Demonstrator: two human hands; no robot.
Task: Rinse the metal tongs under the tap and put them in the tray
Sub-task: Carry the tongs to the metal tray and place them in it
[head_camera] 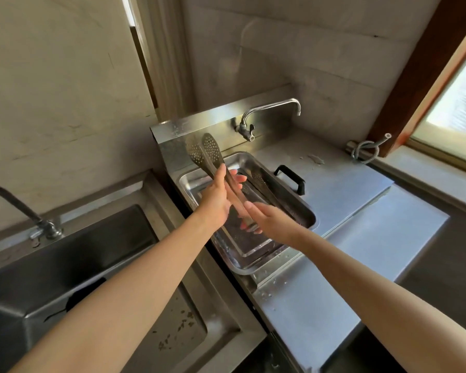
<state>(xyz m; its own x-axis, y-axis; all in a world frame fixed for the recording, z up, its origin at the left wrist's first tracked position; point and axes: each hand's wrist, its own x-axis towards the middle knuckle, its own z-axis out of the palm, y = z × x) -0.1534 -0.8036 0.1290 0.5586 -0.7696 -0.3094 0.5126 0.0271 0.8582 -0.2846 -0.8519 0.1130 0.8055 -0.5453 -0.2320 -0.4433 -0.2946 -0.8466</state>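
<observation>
Metal tongs [209, 152] with perforated spoon ends point up and away, held above a shiny steel tray [246, 266]. My left hand [217, 196] grips the tongs at mid-shaft. My right hand [273, 220] holds their lower, hinge end. A second pair of tongs [264, 185] lies inside the tray. The chrome tap [269, 109] on the back splash is to the right of the tong tips, with no water visible from its spout.
A deep steel sink [73, 254] with a dark tap [19, 208] lies at the left. A black handle [291, 179] sits beside the tray on the steel counter [342, 200]. A coiled hose [367, 150] rests by the window sill at the right.
</observation>
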